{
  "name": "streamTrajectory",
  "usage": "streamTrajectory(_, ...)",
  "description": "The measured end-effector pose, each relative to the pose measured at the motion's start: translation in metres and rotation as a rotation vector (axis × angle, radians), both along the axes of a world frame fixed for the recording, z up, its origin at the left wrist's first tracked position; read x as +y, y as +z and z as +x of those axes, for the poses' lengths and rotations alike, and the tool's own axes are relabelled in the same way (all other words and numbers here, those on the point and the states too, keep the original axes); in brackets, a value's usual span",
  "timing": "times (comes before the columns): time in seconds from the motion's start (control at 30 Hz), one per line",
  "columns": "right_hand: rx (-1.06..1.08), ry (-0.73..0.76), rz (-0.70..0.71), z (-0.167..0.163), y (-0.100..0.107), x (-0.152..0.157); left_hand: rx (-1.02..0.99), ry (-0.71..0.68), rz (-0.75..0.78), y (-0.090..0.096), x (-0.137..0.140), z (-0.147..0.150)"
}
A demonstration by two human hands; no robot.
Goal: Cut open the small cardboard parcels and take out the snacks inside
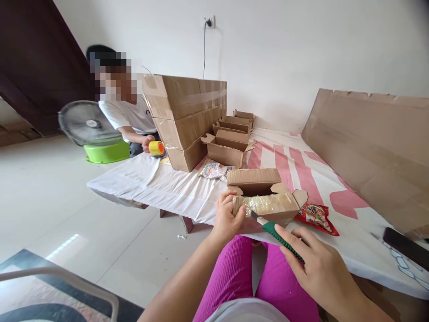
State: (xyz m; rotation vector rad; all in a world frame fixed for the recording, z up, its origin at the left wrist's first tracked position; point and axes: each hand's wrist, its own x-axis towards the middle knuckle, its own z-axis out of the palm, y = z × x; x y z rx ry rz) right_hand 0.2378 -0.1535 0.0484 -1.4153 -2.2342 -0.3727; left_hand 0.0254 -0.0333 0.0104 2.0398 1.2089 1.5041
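An opened cardboard box (281, 218) with its flaps raised sits at the table's near edge, in front of my lap. My left hand (229, 217) grips the box's left end, thumb on the taped front flap (268, 203) and fingers behind it. In my right hand (315, 259) is a green utility knife (283, 241), its blade out and pointing at the flap's lower left part. Whether the blade touches the cardboard I cannot tell. A red food packet (318, 218) lies just right of the box.
Taped boxes (184, 120) stand stacked on the table (187, 197), with open boxes (226, 147) behind. A packet (214, 169) lies between. At left, another person (122, 116) holds a yellow tape roll (156, 148) near a fan (90, 123). Large cardboard (368, 147) leans at right.
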Motion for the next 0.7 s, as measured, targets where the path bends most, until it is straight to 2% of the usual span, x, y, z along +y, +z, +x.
streamTrajectory(0.33,-0.049,-0.125,0.153,-0.023,-0.023,-0.004,-0.013,-0.021,0.01,-0.002,-0.001,0.001)
streamTrajectory(0.57,0.011,-0.185,0.133,-0.034,-0.039,-0.003,-0.019,-0.023,-0.013,-0.002,0.0,0.002)
streamTrajectory(0.7,0.191,-0.151,0.034,-0.039,-0.045,0.0,-0.006,-0.026,0.005,-0.001,0.0,0.002)
